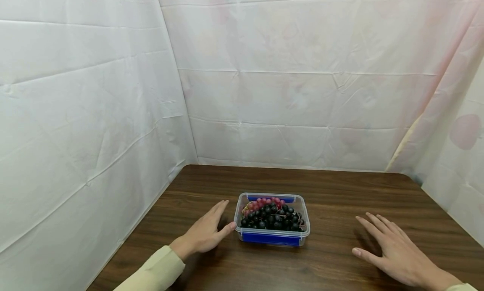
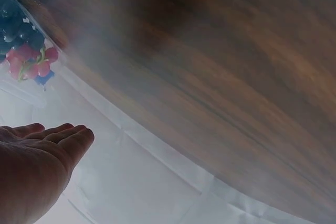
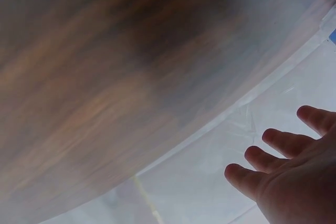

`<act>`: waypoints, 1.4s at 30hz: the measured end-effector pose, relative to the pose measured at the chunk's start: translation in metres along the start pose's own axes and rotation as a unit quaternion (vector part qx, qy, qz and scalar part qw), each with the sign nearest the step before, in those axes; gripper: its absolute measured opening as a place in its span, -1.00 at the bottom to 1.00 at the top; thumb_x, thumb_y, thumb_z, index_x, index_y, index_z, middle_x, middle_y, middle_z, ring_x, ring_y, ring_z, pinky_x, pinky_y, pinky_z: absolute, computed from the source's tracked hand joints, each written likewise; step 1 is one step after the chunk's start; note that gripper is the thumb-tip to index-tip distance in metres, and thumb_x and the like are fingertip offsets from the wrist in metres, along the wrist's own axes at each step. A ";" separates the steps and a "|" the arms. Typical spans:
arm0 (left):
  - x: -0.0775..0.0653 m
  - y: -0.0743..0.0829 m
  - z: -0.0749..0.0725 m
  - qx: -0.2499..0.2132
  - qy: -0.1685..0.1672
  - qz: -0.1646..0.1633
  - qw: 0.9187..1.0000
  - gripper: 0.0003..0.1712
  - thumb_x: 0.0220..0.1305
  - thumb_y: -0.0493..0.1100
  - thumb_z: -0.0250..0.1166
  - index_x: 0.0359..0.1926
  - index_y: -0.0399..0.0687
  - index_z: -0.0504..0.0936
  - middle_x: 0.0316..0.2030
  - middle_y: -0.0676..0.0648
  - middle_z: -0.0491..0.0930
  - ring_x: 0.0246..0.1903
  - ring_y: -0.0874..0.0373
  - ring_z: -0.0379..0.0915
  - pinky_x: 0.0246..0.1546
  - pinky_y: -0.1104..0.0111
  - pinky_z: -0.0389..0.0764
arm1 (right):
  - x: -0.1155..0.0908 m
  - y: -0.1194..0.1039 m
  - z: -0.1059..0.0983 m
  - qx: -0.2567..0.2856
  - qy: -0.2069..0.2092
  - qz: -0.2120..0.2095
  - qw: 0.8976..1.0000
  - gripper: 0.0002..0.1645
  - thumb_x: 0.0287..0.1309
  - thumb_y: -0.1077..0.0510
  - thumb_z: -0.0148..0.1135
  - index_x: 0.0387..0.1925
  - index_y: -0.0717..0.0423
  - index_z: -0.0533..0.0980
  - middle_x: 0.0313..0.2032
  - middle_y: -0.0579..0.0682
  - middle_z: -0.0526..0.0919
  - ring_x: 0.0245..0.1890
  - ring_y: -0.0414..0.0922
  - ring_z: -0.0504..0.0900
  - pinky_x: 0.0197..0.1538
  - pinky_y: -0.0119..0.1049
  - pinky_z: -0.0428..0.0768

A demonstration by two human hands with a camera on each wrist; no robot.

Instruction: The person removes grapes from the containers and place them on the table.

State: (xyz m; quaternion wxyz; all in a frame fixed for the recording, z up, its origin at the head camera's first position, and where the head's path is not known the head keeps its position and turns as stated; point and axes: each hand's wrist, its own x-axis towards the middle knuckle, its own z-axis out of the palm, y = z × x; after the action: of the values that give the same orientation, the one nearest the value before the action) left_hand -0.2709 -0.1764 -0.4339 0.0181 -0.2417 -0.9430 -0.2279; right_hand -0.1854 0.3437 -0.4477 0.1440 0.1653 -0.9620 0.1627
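Note:
A clear plastic food container [image 1: 270,237] with blue clips stands on the table, its top uncovered. Inside it lie dark grapes [image 1: 270,217] at the front and red grapes [image 1: 261,203] behind them; both kinds also show at the upper left of the left wrist view. My left hand [image 1: 206,232] is beside the container's left side, fingers straight, thumb tip right at the rim. Well to the right of the container, my right hand [image 1: 397,249] hovers over the table with its fingers spread and nothing in them.
The dark wood-grain table [image 1: 332,265] has rounded far corners. White sheeting [image 1: 295,93] hangs behind it and along both sides. A sliver of the container's blue clip [image 3: 333,36] shows at the right wrist view's edge.

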 end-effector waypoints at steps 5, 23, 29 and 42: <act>0.001 0.003 0.002 -0.012 -0.002 -0.001 1.000 -0.03 0.50 0.41 -0.07 0.65 -0.04 -0.05 0.60 -0.17 -0.01 0.53 -0.15 0.02 0.44 -0.14 0.20 | 0.001 -0.003 0.000 0.011 -0.003 0.006 1.000 0.01 0.27 -0.29 0.31 0.59 -0.02 0.18 0.48 0.40 0.19 0.39 0.47 0.16 0.43 0.46 -0.29; 0.008 0.012 0.010 -0.040 0.022 0.017 0.999 -0.18 0.60 0.23 -0.11 0.61 -0.18 0.06 0.55 -0.27 0.13 0.51 -0.14 0.09 0.44 -0.11 0.20 | 0.000 -0.009 -0.001 0.024 0.005 0.008 1.000 -0.03 0.28 -0.26 0.32 0.58 -0.09 0.19 0.49 0.35 0.19 0.42 0.45 0.14 0.39 0.50 -0.13; 0.011 0.016 0.011 -0.047 0.028 0.019 0.998 -0.20 0.61 0.21 -0.12 0.60 -0.22 0.07 0.54 -0.24 0.14 0.51 -0.13 0.09 0.45 -0.09 0.19 | 0.001 -0.010 -0.002 0.025 0.007 0.006 1.000 -0.03 0.27 -0.26 0.32 0.58 -0.09 0.19 0.49 0.35 0.19 0.42 0.44 0.15 0.37 0.50 -0.09; 0.016 0.025 0.016 -0.066 0.041 0.041 0.996 -0.31 0.63 -0.02 -0.06 0.60 -0.24 0.07 0.52 -0.24 0.21 0.45 -0.10 0.22 0.40 -0.07 0.31 | 0.003 -0.018 -0.006 0.035 0.002 0.015 0.999 -0.07 0.28 -0.24 0.33 0.57 -0.15 0.21 0.48 0.31 0.23 0.40 0.44 0.20 0.12 0.44 0.24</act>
State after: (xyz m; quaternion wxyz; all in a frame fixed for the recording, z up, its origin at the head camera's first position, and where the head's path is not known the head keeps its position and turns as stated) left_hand -0.2718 -0.1429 -0.4356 0.0500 -0.2716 -0.9135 -0.2986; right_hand -0.1803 0.3293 -0.4370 0.1372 0.1553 -0.9579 0.1986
